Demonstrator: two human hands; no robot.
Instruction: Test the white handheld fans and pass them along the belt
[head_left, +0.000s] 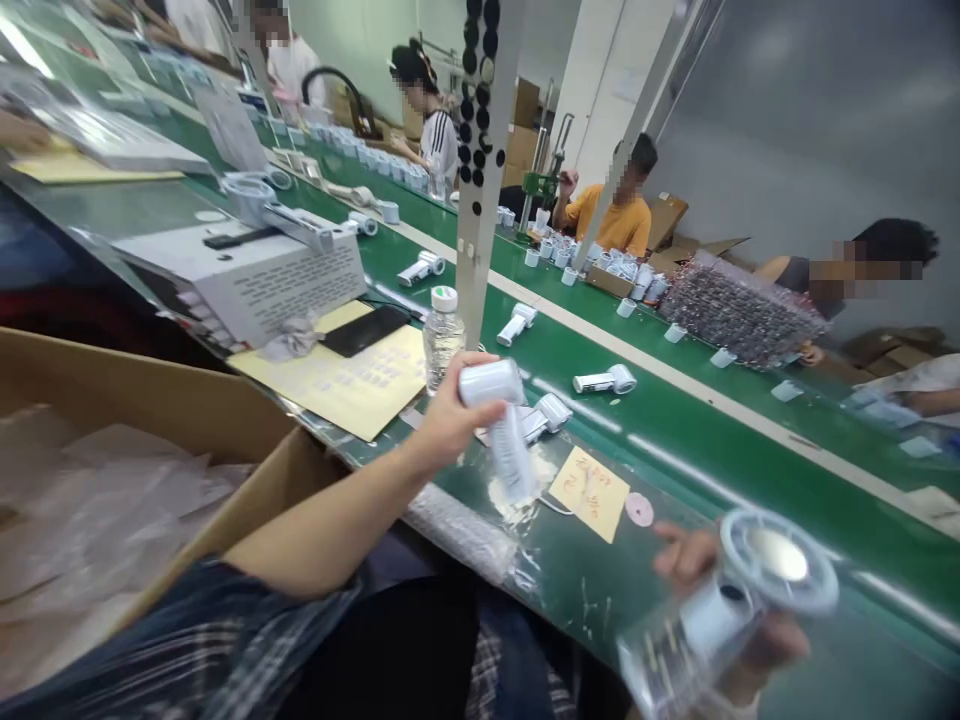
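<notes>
My left hand (446,415) is closed around the head of a white handheld fan (511,455), whose handle hangs downward over the bench. At the lower right, my right hand (694,560) grips a second handheld fan (780,560) from behind. This fan has a round ring head with a shiny centre, and clear plastic (652,660) surrounds its handle. Some right-hand fingers are hidden and blurred. Just beyond my left hand lies another white fan (553,412). Between my hands are a yellow handwritten note (591,492) and a small pink disc (639,510).
A green conveyor (675,430) crosses ahead, carrying spaced fans and white cups. A metal post (474,250) stands beside a water bottle (444,340). To the left are a white box (292,280), a phone (367,330) and a carton (277,400) of plastic bags. Several people work opposite.
</notes>
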